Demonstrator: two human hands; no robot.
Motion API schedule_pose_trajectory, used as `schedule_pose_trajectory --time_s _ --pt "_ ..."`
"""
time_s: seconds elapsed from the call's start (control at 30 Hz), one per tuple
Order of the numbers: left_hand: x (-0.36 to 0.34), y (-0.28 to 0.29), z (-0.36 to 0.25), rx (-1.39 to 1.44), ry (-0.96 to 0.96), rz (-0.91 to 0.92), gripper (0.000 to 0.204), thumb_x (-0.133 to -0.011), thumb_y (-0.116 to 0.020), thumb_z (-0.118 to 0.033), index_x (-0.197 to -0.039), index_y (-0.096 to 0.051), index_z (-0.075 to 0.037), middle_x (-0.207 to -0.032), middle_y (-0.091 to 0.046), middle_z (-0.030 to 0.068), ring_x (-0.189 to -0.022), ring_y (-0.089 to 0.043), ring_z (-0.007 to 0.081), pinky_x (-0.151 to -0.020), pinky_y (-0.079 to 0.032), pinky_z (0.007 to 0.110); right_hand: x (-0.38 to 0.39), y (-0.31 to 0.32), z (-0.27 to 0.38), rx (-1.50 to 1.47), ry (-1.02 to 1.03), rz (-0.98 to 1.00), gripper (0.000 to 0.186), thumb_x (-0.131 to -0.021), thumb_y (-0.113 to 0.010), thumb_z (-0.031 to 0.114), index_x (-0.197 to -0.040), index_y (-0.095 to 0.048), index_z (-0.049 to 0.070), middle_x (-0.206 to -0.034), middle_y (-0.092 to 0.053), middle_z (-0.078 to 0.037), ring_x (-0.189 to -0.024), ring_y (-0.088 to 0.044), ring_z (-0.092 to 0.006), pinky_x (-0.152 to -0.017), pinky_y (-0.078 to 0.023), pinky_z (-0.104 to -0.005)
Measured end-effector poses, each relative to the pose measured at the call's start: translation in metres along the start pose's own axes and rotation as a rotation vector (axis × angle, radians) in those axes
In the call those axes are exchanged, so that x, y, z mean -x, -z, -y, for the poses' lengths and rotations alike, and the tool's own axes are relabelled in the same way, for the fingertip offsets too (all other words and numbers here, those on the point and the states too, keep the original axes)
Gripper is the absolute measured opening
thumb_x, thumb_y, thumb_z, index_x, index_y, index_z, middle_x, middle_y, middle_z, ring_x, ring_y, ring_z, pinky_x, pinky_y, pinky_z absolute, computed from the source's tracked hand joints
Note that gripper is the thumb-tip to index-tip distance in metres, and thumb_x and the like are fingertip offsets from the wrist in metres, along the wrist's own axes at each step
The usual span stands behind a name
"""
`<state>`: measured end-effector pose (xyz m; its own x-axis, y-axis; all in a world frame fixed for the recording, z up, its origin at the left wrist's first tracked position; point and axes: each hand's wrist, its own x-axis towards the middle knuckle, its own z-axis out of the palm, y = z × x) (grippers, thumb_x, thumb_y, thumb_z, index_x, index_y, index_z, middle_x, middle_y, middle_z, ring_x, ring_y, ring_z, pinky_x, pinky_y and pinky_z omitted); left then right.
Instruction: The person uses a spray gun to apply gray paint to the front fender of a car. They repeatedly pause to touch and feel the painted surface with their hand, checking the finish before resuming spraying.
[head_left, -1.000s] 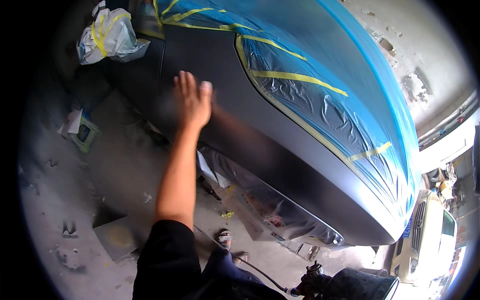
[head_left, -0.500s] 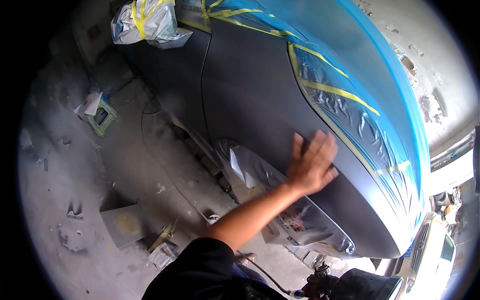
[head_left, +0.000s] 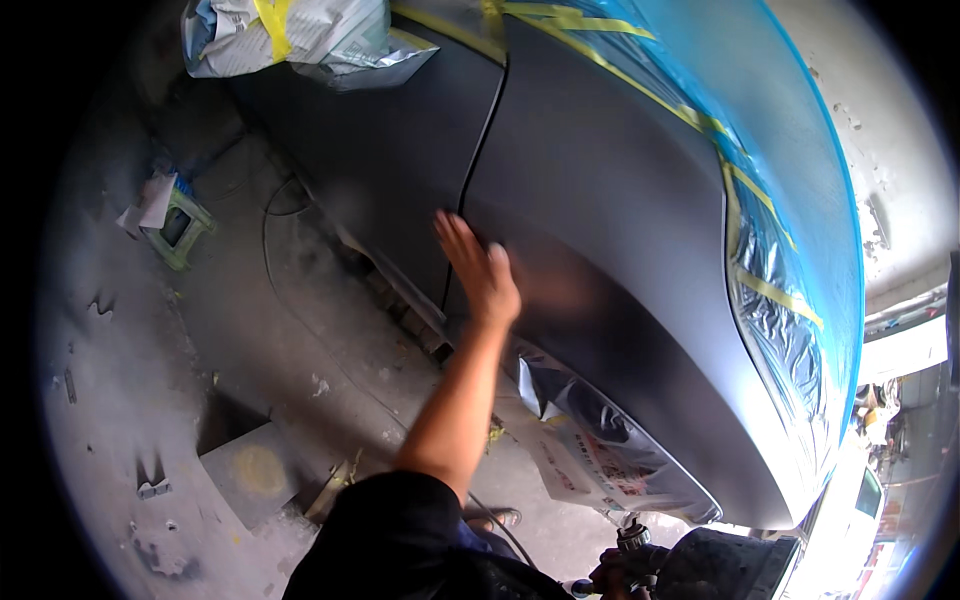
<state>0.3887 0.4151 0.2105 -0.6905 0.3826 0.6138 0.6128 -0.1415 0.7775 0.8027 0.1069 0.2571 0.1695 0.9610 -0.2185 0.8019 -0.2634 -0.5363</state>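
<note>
While the left hand reaches over the car's dark grey side panel, its grip is spread: fingers nearly straight, thumb set apart, nothing held. It lies just beside the panel seam; whether skin touches the surface, cannot tell. Panel fills mid-view, edged at upper right by yellow tape and blue film, below by clear sheeting over the wheel opening.

Right hand low, partly cut off by the lower edge; grip looks wrapped round the spray gun, finger detail lost in shade. Dark cup beside it, hose trailing past a sandalled foot.

Risks, as judged: a dragging palm could leave grease or smears on the matt finish. A careless swing could knock gun or cup against the panel's lower edge; depth there unclear. Stray trigger pressure might spit drops. Hose could snag the foot; loose sheeting could lift onto the surface.
</note>
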Motion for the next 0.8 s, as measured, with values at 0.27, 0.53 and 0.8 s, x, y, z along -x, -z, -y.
schedule_pose_trajectory --time_s 0.27,0.53,0.8 --pt "0.066 -0.019 -0.116 0.054 -0.055 0.194 0.079 -0.096 -0.026 -0.053 -0.147 -0.002 0.002 -0.151 0.0 0.0305 -0.14 0.001 0.0463 -0.11 0.001 0.06 -0.008 -0.02 0.029 0.108 -0.011 0.044 0.032 -0.078 -0.058 0.013 -0.107 -0.059 -0.001 -0.086 -0.061 -0.02 -0.07 -0.06 -0.0319 -0.052 -0.048 -0.043" --pt "0.076 -0.025 0.025 0.342 1.036 -0.045 0.078 -0.098 -0.02 -0.052 -0.144 -0.001 0.008 -0.151 0.004 0.0286 -0.143 0.003 0.036 -0.116 -0.002 0.043 -0.017 -0.038 0.031 0.162 -0.032 0.094 0.031 -0.079 -0.058 0.013 -0.107 -0.059 -0.001 -0.086 -0.061 -0.02 -0.069 -0.06 -0.031 -0.051 -0.049 -0.0419" --pt "0.134 -0.037 0.266 0.904 1.495 -0.056 0.091 -0.087 -0.017 -0.074 -0.149 -0.014 -0.007 -0.154 -0.017 0.0127 -0.14 -0.019 0.0316 -0.114 -0.013 0.045 -0.026 -0.05 0.023 0.177 -0.073 0.111 0.03 -0.08 -0.058 0.013 -0.106 -0.059 -0.001 -0.086 -0.061 -0.019 -0.069 -0.06 -0.03 -0.05 -0.049 -0.0408"
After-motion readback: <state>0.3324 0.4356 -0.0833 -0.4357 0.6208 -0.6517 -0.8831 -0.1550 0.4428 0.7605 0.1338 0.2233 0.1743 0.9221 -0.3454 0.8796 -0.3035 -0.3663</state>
